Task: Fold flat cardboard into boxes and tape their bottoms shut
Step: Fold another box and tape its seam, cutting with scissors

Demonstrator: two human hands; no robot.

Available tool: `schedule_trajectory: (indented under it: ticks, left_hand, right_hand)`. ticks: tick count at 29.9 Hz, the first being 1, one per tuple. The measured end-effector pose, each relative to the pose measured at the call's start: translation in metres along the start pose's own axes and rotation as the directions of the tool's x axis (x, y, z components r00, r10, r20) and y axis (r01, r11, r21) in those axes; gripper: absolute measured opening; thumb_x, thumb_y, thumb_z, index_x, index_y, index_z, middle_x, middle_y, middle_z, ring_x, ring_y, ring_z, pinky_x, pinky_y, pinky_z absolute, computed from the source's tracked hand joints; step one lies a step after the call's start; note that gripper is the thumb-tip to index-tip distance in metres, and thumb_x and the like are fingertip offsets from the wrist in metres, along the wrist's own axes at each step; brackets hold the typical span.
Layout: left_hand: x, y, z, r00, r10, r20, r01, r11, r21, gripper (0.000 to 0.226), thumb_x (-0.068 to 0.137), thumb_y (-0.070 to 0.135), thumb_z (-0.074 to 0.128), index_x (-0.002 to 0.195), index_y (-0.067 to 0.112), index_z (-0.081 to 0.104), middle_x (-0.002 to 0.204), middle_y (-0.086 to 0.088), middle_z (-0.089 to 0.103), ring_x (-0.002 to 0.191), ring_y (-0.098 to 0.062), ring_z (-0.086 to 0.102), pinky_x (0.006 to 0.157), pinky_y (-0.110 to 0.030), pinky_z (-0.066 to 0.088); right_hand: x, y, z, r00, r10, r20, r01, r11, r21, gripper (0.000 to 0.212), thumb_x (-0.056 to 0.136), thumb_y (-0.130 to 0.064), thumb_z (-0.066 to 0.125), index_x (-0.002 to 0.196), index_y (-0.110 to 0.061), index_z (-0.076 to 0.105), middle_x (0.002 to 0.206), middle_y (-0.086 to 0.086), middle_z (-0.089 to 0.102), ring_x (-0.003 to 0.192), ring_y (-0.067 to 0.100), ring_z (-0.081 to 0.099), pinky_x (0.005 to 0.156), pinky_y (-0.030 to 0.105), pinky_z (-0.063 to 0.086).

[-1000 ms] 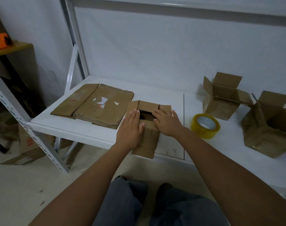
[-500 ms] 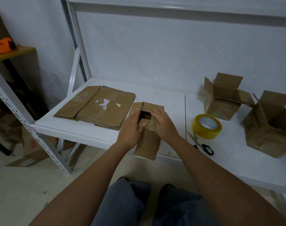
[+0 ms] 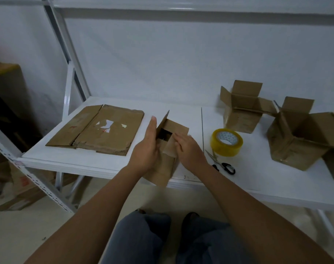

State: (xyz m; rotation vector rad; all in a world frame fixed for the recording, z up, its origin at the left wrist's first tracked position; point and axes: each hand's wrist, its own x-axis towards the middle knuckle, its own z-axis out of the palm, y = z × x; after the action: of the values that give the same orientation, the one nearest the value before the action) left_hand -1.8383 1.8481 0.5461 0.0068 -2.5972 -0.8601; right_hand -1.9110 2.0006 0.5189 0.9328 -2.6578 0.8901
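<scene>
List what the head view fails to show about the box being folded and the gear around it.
- Box in hand: its left wall sits behind the left hand; the inside is dark.
- Right hand: fingertip contact with the flap is blurred.
- Scissors: the roll of tape covers the blade tips.
- Rightmost box: cut by the frame edge.

Both hands, left hand [image 3: 148, 149] and right hand [image 3: 189, 149], on half-folded box [image 3: 166, 164].
</scene>
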Motion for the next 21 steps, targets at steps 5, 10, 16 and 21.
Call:
schedule_trajectory:
  ticks: [5,10,16,21]
  left_hand:
    - [-0.007,-0.006,0.023,0.993,0.038,0.109,-0.057,0.983,0.175,0.057,0.102,0.041,0.026,0.152,0.014,0.018,0.153,-0.007,0.034,0.137,-0.021,0.035,0.112,-0.030,0.025]
    - [-0.004,-0.014,0.025,0.984,0.040,0.173,-0.092,0.948,0.304,0.066,0.096,0.053,0.013,0.150,0.017,0.024,0.158,0.001,0.020,0.147,-0.011,0.012,0.115,-0.023,-0.001]
    - [-0.011,-0.012,0.020,0.972,0.002,0.234,-0.103,0.902,0.420,0.100,0.074,0.081,-0.001,0.152,0.022,0.017,0.159,0.008,0.013,0.147,-0.007,0.005,0.117,-0.032,-0.011]
    - [0.002,-0.002,0.016,0.942,0.023,0.335,-0.194,0.852,0.487,0.074,0.092,0.064,0.005,0.153,0.023,0.009,0.160,0.006,0.007,0.147,-0.008,-0.001,0.118,-0.039,-0.012]
  right_hand:
    - [0.002,0.000,0.002,0.966,0.229,0.123,-0.239,0.968,0.078,0.060,0.103,-0.033,0.032,0.150,-0.002,0.011,0.159,0.011,0.007,0.147,0.021,0.001,0.118,0.030,0.001]
    - [0.019,0.005,-0.003,0.949,0.278,0.151,-0.292,0.953,0.079,0.060,0.102,-0.033,0.033,0.151,-0.007,0.009,0.160,0.009,0.002,0.147,0.022,-0.002,0.117,0.033,0.001]
    - [0.040,0.010,-0.013,0.928,0.318,0.194,-0.350,0.923,0.161,0.060,0.099,-0.038,0.042,0.151,-0.015,0.021,0.156,0.006,0.020,0.142,0.023,0.023,0.113,0.038,0.024]
    - [0.015,0.013,-0.022,0.916,0.400,-0.003,-0.398,0.913,0.087,0.054,0.094,-0.044,0.050,0.133,-0.009,0.041,0.129,0.011,0.045,0.115,0.025,0.049,0.090,0.035,0.043]
